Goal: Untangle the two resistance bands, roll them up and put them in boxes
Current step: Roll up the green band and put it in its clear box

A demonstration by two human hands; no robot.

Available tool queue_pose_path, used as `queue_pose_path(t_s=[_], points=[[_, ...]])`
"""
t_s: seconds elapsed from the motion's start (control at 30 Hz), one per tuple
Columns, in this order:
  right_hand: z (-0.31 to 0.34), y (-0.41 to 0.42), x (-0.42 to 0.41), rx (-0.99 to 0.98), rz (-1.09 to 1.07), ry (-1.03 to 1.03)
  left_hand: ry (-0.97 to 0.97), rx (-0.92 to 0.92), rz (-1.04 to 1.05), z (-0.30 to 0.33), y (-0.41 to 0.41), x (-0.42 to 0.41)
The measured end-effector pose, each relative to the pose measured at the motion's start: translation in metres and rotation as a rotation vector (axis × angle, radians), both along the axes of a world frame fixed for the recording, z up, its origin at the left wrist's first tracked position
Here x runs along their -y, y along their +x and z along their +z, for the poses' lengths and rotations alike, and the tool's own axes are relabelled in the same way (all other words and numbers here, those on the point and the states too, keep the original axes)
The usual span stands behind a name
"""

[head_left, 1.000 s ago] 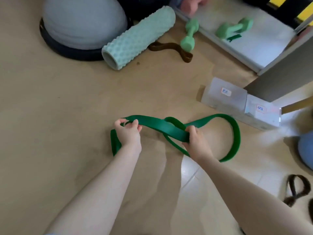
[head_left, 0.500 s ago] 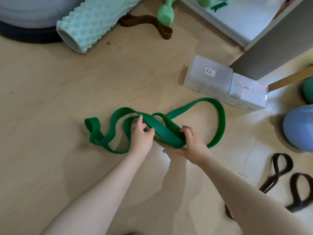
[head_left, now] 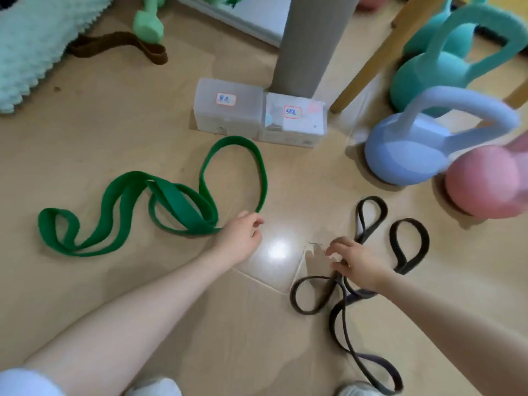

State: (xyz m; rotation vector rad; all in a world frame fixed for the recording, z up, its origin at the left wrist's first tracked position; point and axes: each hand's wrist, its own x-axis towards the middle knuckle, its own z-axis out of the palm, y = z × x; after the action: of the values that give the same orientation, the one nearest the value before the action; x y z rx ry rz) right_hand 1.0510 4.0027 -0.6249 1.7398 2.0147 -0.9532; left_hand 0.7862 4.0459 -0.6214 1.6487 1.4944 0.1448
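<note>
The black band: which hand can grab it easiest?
Probably the right hand: it sits right at the black band. The left hand is farther away, beside the green band.

Head view, floor scene. Green band (head_left: 160, 204) lies in loose folded loops on the floor (head_left: 114, 132), one large loop reaching toward the two boxes (head_left: 258, 117), which stand side by side, each with a label. Left hand (head_left: 238, 238) hovers just beside the green band's near end, fingers relaxed, holding nothing. Right hand (head_left: 354, 262) is over the dark band (head_left: 340, 298), fingers curled at its crossing strands; actual grip unclear. Blue kettlebell (head_left: 414, 147) and pink kettlebell (head_left: 485, 184) stand at right.
</note>
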Motion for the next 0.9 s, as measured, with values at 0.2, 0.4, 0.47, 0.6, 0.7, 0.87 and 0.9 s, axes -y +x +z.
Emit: queue_pose_path(t_s=[0.2,0.4,0.47,0.6,0.7,0.87,0.9], points=[[-0.025,0.05,0.058,-0.04,-0.193,0.007,-0.045,-0.108,-0.458,0.003,0.099,0.021],[-0.061,0.053,0.076,-0.033,-0.384,0.074,-0.146,-0.44,-0.417,-0.056,0.137,0.056],[-0.068,0.056,0.084,-0.02,-0.44,0.103,-0.203,-0.448,-0.28,-0.073,0.141,0.072],[-0.075,0.064,0.088,-0.093,-0.44,0.122,-0.233,-0.256,-0.06,-0.087,0.142,0.097],[-0.069,0.066,0.086,-0.305,-0.621,0.133,-0.233,-0.051,0.115,-0.074,0.133,0.097],[-0.034,0.053,0.069,-0.766,-0.88,0.09,-0.332,0.453,0.356,-0.023,0.104,0.065],[-0.026,0.052,0.063,-0.822,-0.893,0.096,-0.304,0.505,0.353,-0.012,0.099,0.058]])
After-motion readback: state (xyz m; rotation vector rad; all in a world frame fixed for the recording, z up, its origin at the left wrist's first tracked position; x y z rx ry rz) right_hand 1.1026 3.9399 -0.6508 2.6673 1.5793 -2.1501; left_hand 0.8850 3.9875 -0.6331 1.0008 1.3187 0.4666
